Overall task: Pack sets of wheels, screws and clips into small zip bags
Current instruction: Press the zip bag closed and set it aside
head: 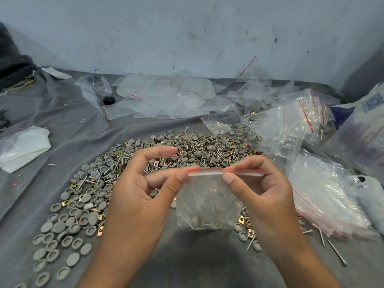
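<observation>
Clear zip bag (pixel 207 202) hangs pinched between both hands (pixel 209 175).

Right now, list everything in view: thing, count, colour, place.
zip bag: one, clear with red strip, holding parts, pinched at its top in both hands.
parts pile: many grey wheels, silver screws, brass clips, middle of the cloth.
grey cloth: one, covering the surface.
empty zip bags: a stack, clear with red strips, right.
filled bags: several, clear, far right.
loose plastic sheets: several, clear, by the wall.
white bag: one, left.
black object: one, small, far left centre.
left hand: grip on the bag's top.
right hand: grip on the bag's top.
</observation>
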Action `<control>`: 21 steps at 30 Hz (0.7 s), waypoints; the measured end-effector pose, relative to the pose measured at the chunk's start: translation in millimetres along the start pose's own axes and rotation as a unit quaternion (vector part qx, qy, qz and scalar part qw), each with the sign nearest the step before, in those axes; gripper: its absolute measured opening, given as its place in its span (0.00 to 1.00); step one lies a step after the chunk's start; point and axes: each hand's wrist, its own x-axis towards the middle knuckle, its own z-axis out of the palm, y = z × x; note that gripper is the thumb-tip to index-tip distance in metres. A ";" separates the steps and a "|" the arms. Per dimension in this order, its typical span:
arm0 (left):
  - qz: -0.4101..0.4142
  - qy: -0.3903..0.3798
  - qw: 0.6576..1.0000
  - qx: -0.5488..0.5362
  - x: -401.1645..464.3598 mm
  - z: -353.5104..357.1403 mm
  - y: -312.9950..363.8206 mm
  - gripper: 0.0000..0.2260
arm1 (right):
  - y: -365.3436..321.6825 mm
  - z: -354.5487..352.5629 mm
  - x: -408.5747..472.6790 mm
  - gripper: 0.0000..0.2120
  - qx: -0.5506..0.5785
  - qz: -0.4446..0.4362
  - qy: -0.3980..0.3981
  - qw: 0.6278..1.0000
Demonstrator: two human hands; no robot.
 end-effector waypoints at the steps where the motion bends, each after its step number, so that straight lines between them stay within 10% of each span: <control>1: 0.000 0.015 1.000 -0.010 1.7 1.5 -0.5 0.14 | -2.3 0.5 2.6 0.08 -0.015 0.005 -0.001 1.000; 6: -0.020 0.127 0.991 -0.035 12.3 2.8 -5.3 0.18 | -19.2 -13.0 63.1 0.06 -0.056 0.001 0.073 0.996; 14: -0.018 0.097 0.995 0.001 11.0 12.5 -8.5 0.13 | -19.9 -121.7 203.4 0.05 -0.085 0.070 0.336 0.935; 18: -0.013 0.101 0.995 -0.006 10.8 10.3 -7.3 0.12 | 6.0 -170.3 134.8 0.16 -0.350 0.147 0.254 0.890; 21: -0.011 0.114 0.993 -0.008 12.1 10.6 -6.9 0.08 | 10.5 -180.5 61.3 0.14 -0.568 0.180 0.034 0.803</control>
